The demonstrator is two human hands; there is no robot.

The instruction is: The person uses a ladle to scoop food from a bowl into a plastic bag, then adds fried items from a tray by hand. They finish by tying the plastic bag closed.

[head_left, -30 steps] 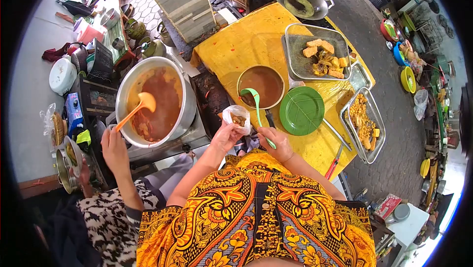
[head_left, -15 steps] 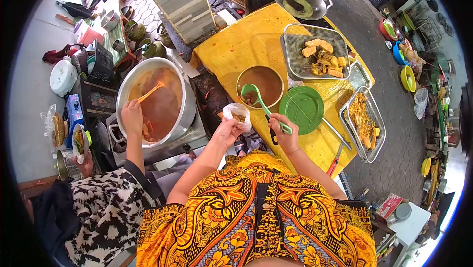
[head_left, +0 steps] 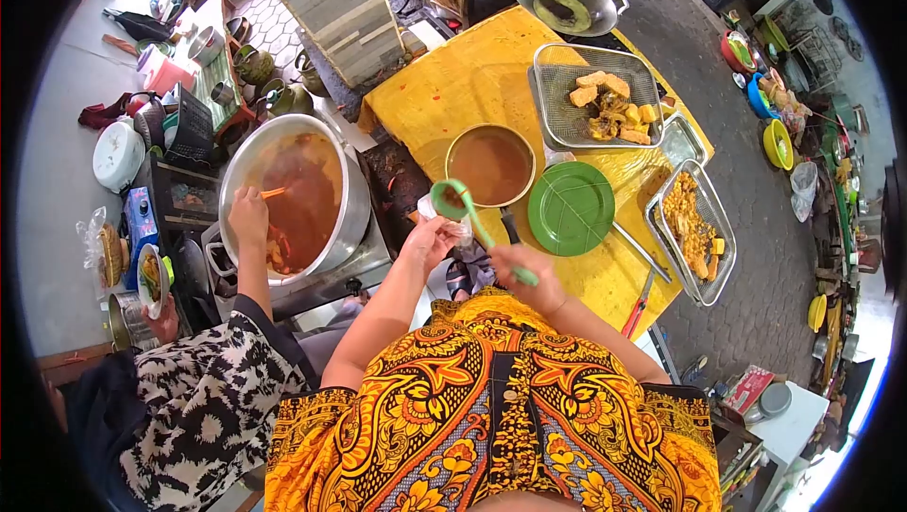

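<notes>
My left hand (head_left: 432,241) grips a small clear plastic bag (head_left: 464,232), partly hidden by the ladle and my fingers. In my right hand (head_left: 526,278), slightly blurred, is the handle of a green ladle (head_left: 472,220). The ladle's bowl is tilted over the bag's mouth, with some brown food in it. Just beyond it stands a saucepan (head_left: 509,226) of brown sauce, its black handle pointing towards me. A green plate (head_left: 572,210) lies to the right of the saucepan.
Left, a co-worker's hand (head_left: 248,219) holds an orange spoon (head_left: 273,193) in a large steaming pot (head_left: 354,214). On the yellow table (head_left: 425,87) are wire baskets (head_left: 551,125) of fried food, tongs (head_left: 641,243) and red-handled scissors (head_left: 639,307). A wok (head_left: 567,11) stands behind.
The ladle has moved left from over the saucepan to the bag and tipped. My right hand has moved left and down with it. The co-worker's spoon has shifted in the pot.
</notes>
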